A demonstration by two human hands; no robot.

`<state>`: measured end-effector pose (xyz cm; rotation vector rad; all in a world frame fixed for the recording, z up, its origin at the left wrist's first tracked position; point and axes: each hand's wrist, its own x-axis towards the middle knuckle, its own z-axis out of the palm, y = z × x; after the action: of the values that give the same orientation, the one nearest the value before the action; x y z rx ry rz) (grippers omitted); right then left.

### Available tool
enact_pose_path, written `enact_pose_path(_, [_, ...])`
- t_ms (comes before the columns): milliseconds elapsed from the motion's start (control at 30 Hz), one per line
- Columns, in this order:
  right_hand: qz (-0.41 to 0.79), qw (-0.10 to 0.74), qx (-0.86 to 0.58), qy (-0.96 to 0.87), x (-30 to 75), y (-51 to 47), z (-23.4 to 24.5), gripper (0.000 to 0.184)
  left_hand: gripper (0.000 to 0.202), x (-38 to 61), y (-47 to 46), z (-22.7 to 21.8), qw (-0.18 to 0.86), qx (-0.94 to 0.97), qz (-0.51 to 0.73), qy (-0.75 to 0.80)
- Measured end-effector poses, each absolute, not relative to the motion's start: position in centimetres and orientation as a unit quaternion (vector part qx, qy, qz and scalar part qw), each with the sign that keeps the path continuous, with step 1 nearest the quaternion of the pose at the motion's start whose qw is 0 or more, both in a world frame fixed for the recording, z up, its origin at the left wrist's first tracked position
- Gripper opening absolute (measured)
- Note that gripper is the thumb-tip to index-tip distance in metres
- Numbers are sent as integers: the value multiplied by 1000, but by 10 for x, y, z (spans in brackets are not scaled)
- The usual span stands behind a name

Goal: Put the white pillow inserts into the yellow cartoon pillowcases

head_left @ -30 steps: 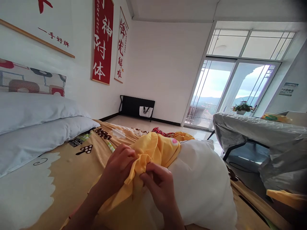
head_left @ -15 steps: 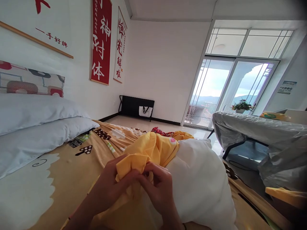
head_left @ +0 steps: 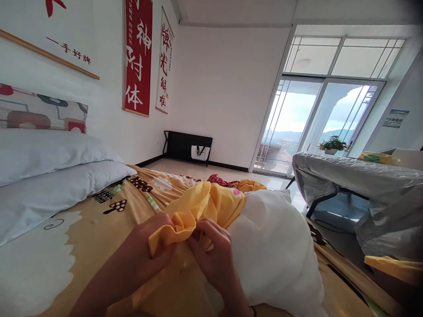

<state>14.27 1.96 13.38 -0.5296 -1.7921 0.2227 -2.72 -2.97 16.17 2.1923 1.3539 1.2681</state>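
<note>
A yellow pillowcase (head_left: 205, 202) with a pink spot lies bunched on the bed, against a plump white pillow (head_left: 274, 246). My left hand (head_left: 150, 242) is closed around a fold of the yellow cloth, whose gathered edge sticks out past the thumb. Close beside it, my right hand (head_left: 214, 248) pinches the same cloth between thumb and fingers. The pillow bulges just right of my right hand. Part of the cloth below my hands is in shade, and the fingertips of my left hand are hidden behind the fold.
Two stacked white pillows (head_left: 66, 180) rest at the left on the tan patterned sheet (head_left: 95, 224). Red plaid cloth (head_left: 221, 180) lies at the bed's far edge. A plastic-covered table (head_left: 350, 169) with a potted plant (head_left: 332, 144) stands right, near glass doors (head_left: 297, 127).
My left hand has moved a little left and turned, and the cloth edge between my hands is now stretched and lower. My right hand keeps its pinch, shifted slightly left.
</note>
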Motion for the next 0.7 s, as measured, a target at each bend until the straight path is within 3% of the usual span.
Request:
enact_pose_path(233, [59,682,-255,-683,155,33,134,12,3,-31,-36,158,-54,663,549,506])
enact_pose_path(433, [-50,704,-293,-645,160,40,130,15,18,-27,-41,158,-134,562,638,509])
enact_pose_path(567, [-130,663,-315,-666,170,48,144,24,25,-34,-44,157,-100,535,686,483])
enact_pose_path(700, [-113,518,-365,-765,184,67,191,32,38,-48,-59,155,-71,535,693,478])
